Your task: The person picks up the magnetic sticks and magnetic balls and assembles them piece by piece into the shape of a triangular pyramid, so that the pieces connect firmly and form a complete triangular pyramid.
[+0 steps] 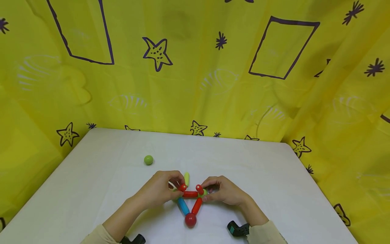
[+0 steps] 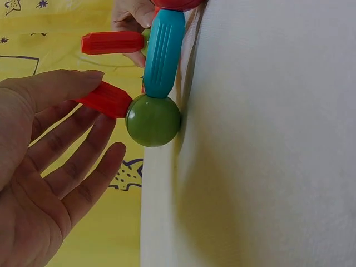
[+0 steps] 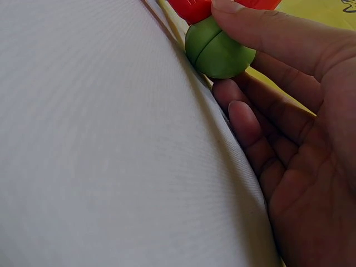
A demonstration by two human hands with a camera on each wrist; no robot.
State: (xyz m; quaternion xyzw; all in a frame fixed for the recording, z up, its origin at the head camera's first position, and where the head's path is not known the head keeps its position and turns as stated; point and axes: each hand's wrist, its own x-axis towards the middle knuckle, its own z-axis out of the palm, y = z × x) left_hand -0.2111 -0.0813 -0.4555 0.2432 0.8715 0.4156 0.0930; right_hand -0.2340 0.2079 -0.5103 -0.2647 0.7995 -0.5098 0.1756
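A triangle of rods and balls lies on the table between the hands. A red ball (image 1: pixel 190 220) forms its near corner, joined to a blue rod (image 1: pixel 183 206) and a red rod (image 1: pixel 197 205). Another red rod (image 1: pixel 190 194) links the two far corners, green balls. From each green ball a further red rod sticks up. My left hand (image 1: pixel 158 188) pinches the left upright red rod (image 2: pixel 108 100) between thumb and fingers, above the left green ball (image 2: pixel 153 120). With thumb and fingertips, my right hand (image 1: pixel 225 191) holds the right green ball (image 3: pixel 219 50).
A loose green ball (image 1: pixel 148 160) lies farther back on the left. Just behind the triangle is a yellow-green rod (image 1: pixel 187 179). The white table (image 1: pixel 243 162) ends at a yellow patterned curtain (image 1: pixel 189 95). Black devices (image 1: pixel 238 229) sit at the wrists.
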